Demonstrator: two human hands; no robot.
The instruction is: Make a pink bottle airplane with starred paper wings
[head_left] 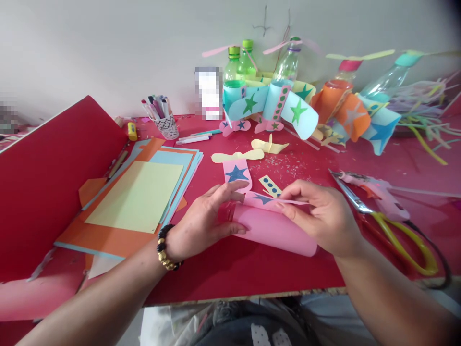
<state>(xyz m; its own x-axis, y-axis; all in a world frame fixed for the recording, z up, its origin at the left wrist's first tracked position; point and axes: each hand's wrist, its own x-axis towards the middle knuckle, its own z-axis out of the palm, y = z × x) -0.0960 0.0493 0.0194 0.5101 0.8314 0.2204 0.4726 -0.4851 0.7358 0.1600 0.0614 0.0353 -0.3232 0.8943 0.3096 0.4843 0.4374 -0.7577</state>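
Note:
A pink paper-covered cylinder [275, 229] lies on its side in front of me. My left hand [216, 211] grips its left end, thumb on the near side and fingers reaching over the top. Between thumb and fingers, my right hand [317, 209] pinches a pink paper strip with a blue star [262, 198], held along the cylinder's upper side. Just beyond lies another pink piece with a blue star [236, 172], a pale yellow propeller shape [237, 156] at its top. Beside it is a yellow strip with blue dots [270, 185]. The cylinder's left end is partly hidden.
Coloured paper sheets [139, 197] are stacked at left, near a raised red board [54, 178]. Scissors [374, 211] and a pink glue gun [378, 192] lie right. Behind stand decorated bottle planes [284, 103], a phone [209, 93] and a cup of markers [166, 126].

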